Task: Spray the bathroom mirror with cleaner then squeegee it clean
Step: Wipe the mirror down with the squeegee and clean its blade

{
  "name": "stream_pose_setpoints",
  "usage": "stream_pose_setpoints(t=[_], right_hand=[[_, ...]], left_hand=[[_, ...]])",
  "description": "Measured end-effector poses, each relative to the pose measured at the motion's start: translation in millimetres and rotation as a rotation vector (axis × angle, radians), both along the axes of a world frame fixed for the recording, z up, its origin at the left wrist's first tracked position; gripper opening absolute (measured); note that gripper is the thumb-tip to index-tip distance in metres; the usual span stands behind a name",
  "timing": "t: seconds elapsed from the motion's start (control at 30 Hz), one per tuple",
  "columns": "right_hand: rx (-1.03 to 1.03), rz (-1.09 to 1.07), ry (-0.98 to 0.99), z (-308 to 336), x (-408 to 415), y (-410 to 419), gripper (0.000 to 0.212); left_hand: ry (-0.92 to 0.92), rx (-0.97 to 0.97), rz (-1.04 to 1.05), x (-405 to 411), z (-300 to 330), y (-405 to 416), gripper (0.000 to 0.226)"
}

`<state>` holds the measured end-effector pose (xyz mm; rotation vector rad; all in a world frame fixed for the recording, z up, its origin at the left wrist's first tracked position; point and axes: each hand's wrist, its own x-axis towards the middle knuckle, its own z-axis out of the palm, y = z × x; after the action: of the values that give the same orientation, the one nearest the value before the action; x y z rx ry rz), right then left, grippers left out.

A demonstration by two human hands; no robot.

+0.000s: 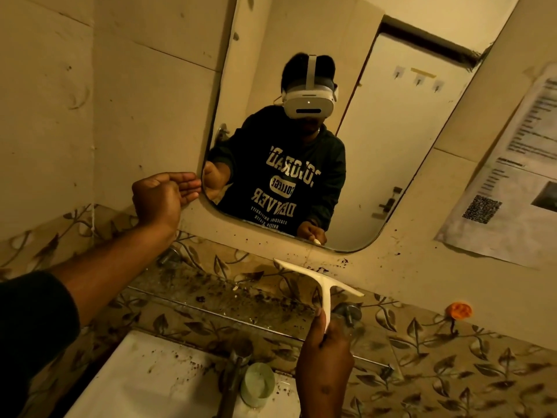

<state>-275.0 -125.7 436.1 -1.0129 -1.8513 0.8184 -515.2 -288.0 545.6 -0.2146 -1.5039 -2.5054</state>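
Right hand grips squeegee below mirror.

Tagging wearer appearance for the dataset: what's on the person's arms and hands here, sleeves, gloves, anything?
Both hands are bare, no gloves. The left hand comes out of a dark sleeve pushed up the forearm, leaving the lower forearm uncovered. The right hand and wrist show no sleeve in view. No rings or watch visible. The mirror shows a dark sweatshirt with light lettering.
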Motion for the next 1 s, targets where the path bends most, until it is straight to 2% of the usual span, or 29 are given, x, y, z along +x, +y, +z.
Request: stream_pose_setpoints(t=[0.17,0.3,0.47,0.57,0.67,0.77,0.87,1.0], right_hand=[[-0.008,0.006,0.025,7.9,7.9,-1.5,0.041],[0.028,0.041,0.06,24.4,18.6,-2.9,0.044],[0.077,0.127,0.139,48.6,36.8,-7.7,0.042],[0.114,0.191,0.185,64.1,48.0,-11.4,0.037],[0.123,0.227,0.2,78.5,59.2,-14.1,0.038],[0.16,0.225,0.208,87.0,70.8,-11.7,0.041],[0.158,0.215,0.231,90.5,86.0,-4.9,0.04],[0.118,0.185,0.257,90.5,117.4,16.0,0.038]], left_hand=[[-0.093,-0.007,0.124,14.1,-8.9,8.1,0.028],[-0.059,-0.005,0.141,48.1,-18.2,19.1,0.021],[0.148,-0.262,-0.029,94.2,-16.0,34.6,0.012],[0.337,-0.419,-0.137,123.8,-8.7,45.5,0.02],[0.517,-0.494,-0.16,150.1,-5.6,54.9,0.029],[0.685,-0.592,-0.079,168.7,-4.6,62.7,0.04],[0.74,-0.574,-0.003,184.7,-4.7,69.1,0.045],[0.728,-0.55,-0.02,207.3,-9.3,80.9,0.043]])
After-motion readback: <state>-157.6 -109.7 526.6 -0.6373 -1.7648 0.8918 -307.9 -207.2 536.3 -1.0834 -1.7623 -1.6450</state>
